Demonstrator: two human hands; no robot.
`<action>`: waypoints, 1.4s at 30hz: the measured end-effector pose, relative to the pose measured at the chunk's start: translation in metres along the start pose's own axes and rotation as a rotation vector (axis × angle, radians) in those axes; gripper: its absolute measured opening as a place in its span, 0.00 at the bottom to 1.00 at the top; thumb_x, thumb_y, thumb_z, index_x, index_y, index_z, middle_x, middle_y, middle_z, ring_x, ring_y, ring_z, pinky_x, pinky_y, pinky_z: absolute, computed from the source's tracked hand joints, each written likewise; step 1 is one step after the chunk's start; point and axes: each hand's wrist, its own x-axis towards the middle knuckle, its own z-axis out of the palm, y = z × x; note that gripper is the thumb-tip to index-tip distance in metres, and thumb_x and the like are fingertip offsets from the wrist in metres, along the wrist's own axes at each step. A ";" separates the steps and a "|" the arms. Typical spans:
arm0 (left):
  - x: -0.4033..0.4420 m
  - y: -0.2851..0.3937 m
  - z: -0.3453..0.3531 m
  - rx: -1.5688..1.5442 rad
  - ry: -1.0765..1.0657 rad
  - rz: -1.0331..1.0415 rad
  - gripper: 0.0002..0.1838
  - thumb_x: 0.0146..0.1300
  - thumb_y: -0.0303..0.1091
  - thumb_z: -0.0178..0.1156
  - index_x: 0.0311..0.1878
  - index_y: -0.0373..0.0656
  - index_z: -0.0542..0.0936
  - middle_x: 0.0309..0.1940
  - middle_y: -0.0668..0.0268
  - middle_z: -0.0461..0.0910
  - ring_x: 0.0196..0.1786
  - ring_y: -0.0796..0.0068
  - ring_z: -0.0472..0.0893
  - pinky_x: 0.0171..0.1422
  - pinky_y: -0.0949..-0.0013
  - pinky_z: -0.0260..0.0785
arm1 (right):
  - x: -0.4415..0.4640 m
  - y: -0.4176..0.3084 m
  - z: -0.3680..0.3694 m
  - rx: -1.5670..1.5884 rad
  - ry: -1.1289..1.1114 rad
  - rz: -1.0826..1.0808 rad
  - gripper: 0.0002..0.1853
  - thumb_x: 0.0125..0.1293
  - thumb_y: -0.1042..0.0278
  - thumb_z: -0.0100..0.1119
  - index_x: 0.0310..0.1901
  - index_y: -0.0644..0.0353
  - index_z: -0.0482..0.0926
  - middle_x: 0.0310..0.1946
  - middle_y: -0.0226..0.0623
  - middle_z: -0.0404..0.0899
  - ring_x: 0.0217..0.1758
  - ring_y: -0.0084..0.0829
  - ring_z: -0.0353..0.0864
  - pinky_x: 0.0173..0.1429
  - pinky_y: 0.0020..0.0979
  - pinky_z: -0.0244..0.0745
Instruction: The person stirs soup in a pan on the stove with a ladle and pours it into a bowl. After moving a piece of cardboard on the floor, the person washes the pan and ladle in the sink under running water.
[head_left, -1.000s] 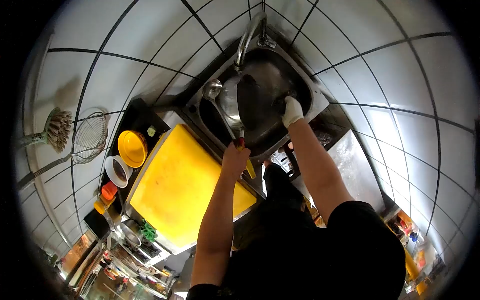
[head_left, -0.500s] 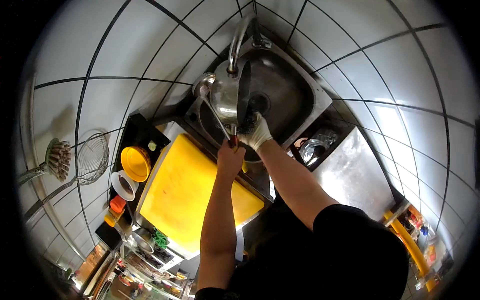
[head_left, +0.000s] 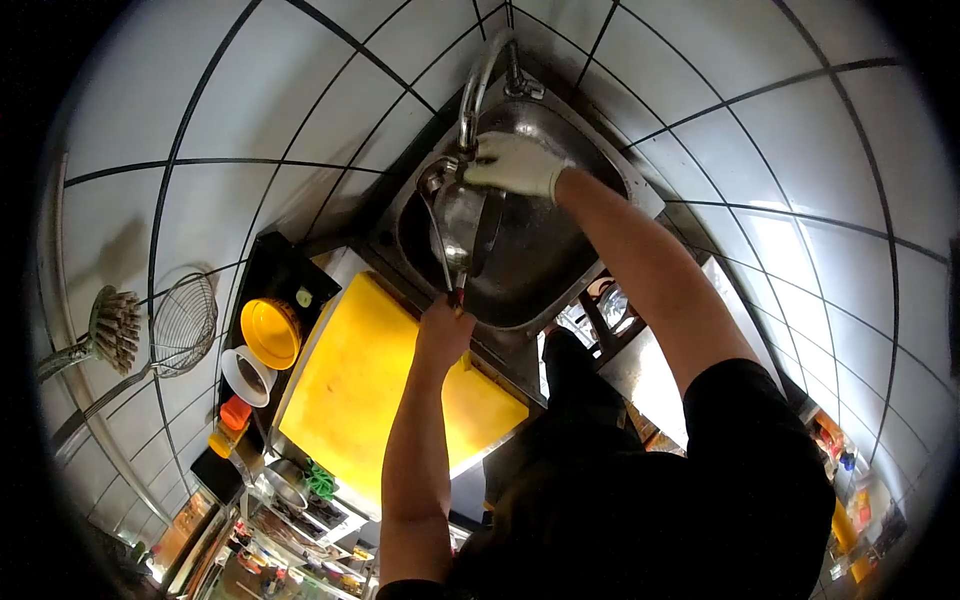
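Note:
My left hand (head_left: 446, 332), bare, is closed around the handles of two metal utensils at the sink's near edge. One is a large ladle (head_left: 460, 225) with a deep round bowl, held over the sink (head_left: 545, 285). Beside it, on the left, runs the thin handle of a smaller ladle (head_left: 434, 182). My right hand (head_left: 518, 165), in a pale glove, is at the far end of the large ladle's bowl, just under the faucet (head_left: 470, 105). Its fingers are bent over the metal, and what lies under them is hidden.
Left of the sink lies a yellow cutting board (head_left: 350, 380). A yellow bowl (head_left: 271, 333) and a white bowl (head_left: 247, 375) stand beyond it. A brush (head_left: 115, 330) and a wire strainer (head_left: 186, 320) hang at the left wall. A metal surface (head_left: 650, 385) is on the right.
My right hand has moved up from the sink basin beside the ladle handle to the far end of the bowl. Both ladles have shifted slightly toward me and my left hand slightly down-left.

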 end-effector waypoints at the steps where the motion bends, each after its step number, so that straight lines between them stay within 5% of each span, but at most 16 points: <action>1: 0.006 -0.003 0.006 -0.007 0.018 -0.007 0.23 0.65 0.37 0.60 0.56 0.27 0.76 0.49 0.34 0.83 0.54 0.32 0.83 0.60 0.45 0.75 | -0.006 -0.011 0.006 -0.122 0.008 -0.076 0.29 0.68 0.47 0.61 0.68 0.48 0.80 0.77 0.43 0.67 0.80 0.49 0.63 0.82 0.48 0.57; 5: 0.021 -0.007 0.018 -0.079 0.047 0.008 0.22 0.65 0.40 0.60 0.52 0.27 0.77 0.46 0.35 0.83 0.52 0.32 0.83 0.58 0.43 0.74 | -0.046 -0.040 0.047 -0.497 0.309 -0.431 0.22 0.56 0.55 0.70 0.54 0.48 0.87 0.66 0.36 0.76 0.74 0.42 0.70 0.71 0.51 0.67; 9: 0.020 0.005 0.012 -0.108 0.041 0.006 0.22 0.66 0.40 0.60 0.51 0.26 0.77 0.44 0.36 0.84 0.51 0.32 0.83 0.57 0.42 0.74 | -0.056 -0.042 0.045 -0.534 0.310 -0.607 0.22 0.55 0.56 0.69 0.53 0.50 0.87 0.62 0.39 0.79 0.73 0.44 0.72 0.67 0.52 0.72; 13: 0.029 -0.012 0.024 0.071 0.097 0.143 0.21 0.68 0.40 0.59 0.51 0.27 0.78 0.45 0.36 0.84 0.51 0.33 0.83 0.56 0.43 0.74 | -0.007 -0.005 0.024 -0.174 0.278 -0.037 0.29 0.62 0.49 0.62 0.63 0.54 0.83 0.71 0.45 0.75 0.75 0.49 0.71 0.75 0.48 0.68; 16: 0.009 0.013 0.013 -0.015 0.112 -0.017 0.21 0.68 0.40 0.59 0.52 0.27 0.78 0.44 0.37 0.84 0.50 0.34 0.84 0.57 0.43 0.74 | 0.032 0.055 0.015 0.072 0.164 0.343 0.32 0.62 0.51 0.62 0.66 0.57 0.80 0.72 0.47 0.73 0.76 0.49 0.70 0.78 0.41 0.67; 19: 0.002 0.008 0.015 -0.165 0.039 -0.032 0.23 0.69 0.42 0.61 0.51 0.28 0.77 0.39 0.43 0.84 0.42 0.43 0.86 0.47 0.49 0.79 | 0.012 0.069 -0.001 0.027 0.069 0.428 0.33 0.63 0.53 0.63 0.69 0.57 0.78 0.74 0.49 0.71 0.76 0.49 0.70 0.79 0.41 0.66; 23: -0.007 0.017 0.015 -0.408 -0.054 -0.087 0.23 0.70 0.47 0.62 0.46 0.31 0.77 0.32 0.54 0.82 0.29 0.63 0.84 0.30 0.63 0.77 | -0.026 0.046 0.003 0.107 0.454 0.298 0.31 0.65 0.56 0.62 0.70 0.58 0.77 0.75 0.52 0.68 0.76 0.50 0.71 0.78 0.40 0.66; 26: 0.005 0.009 0.033 -0.593 -0.083 -0.017 0.21 0.71 0.48 0.62 0.43 0.36 0.77 0.30 0.60 0.80 0.24 0.71 0.81 0.24 0.69 0.74 | -0.037 0.030 0.002 0.149 0.644 0.239 0.31 0.64 0.56 0.62 0.67 0.62 0.78 0.66 0.56 0.78 0.71 0.53 0.75 0.75 0.39 0.68; 32: 0.011 0.013 0.050 -0.679 -0.151 -0.066 0.20 0.74 0.50 0.62 0.46 0.40 0.75 0.32 0.65 0.80 0.27 0.74 0.79 0.25 0.69 0.71 | -0.043 0.016 0.017 0.626 0.381 0.400 0.33 0.68 0.53 0.62 0.70 0.64 0.75 0.65 0.53 0.79 0.68 0.51 0.79 0.75 0.40 0.69; 35: 0.005 0.016 0.057 -0.697 -0.171 -0.030 0.19 0.74 0.49 0.61 0.43 0.39 0.75 0.30 0.64 0.79 0.25 0.74 0.78 0.24 0.68 0.70 | 0.022 0.123 0.101 0.926 0.274 0.296 0.34 0.73 0.50 0.56 0.73 0.66 0.69 0.73 0.53 0.71 0.72 0.45 0.74 0.74 0.36 0.68; 38: -0.001 0.022 0.055 -0.648 -0.174 -0.016 0.16 0.72 0.44 0.61 0.40 0.38 0.76 0.24 0.64 0.77 0.21 0.73 0.77 0.23 0.68 0.68 | -0.014 0.030 0.076 0.925 0.224 0.446 0.28 0.76 0.56 0.50 0.71 0.65 0.69 0.72 0.50 0.70 0.73 0.45 0.72 0.73 0.37 0.66; 42: -0.002 0.027 0.032 -0.637 -0.200 -0.081 0.18 0.74 0.47 0.61 0.41 0.40 0.75 0.27 0.65 0.77 0.21 0.74 0.75 0.22 0.68 0.68 | -0.012 0.046 0.098 0.304 -0.133 -0.009 0.18 0.72 0.66 0.52 0.56 0.68 0.81 0.55 0.55 0.83 0.61 0.54 0.82 0.62 0.44 0.76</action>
